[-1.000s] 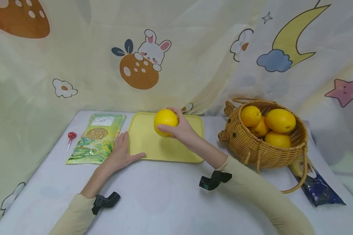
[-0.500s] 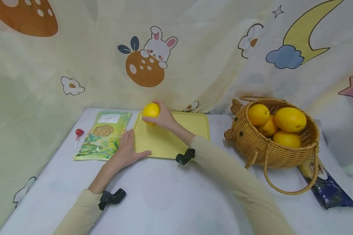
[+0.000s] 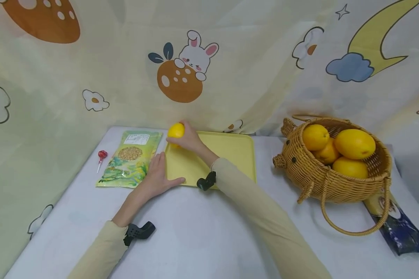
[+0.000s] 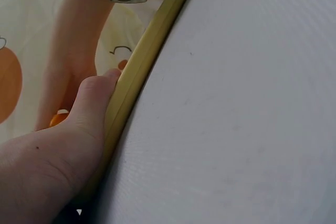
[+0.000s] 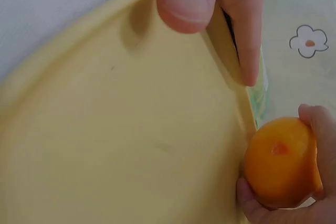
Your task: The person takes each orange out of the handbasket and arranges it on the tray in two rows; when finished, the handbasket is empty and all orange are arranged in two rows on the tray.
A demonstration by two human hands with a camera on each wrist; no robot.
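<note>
In the head view my right hand grips a yellow-orange orange at the back left corner of the pale yellow tray. Thumb and fingers lie on opposite sides of the orange in the right wrist view, low by the tray's rim. Whether its underside touches the tray is hard to tell. My left hand rests along the tray's left side, fingers straight, the thumb spread along the near rim. The left wrist view has that hand close up, against the tray edge.
Left of the tray lie a green-yellow bag with a picture of beans and a red lollipop. At right stands a pig-shaped wicker basket holding several oranges. A dark blue packet lies partly under it. Printed cloth hangs behind.
My right hand has carried the orange leftward and down from above the tray's middle to its back left corner. My left hand has kept its place at the tray. The head view has shifted slightly.
</note>
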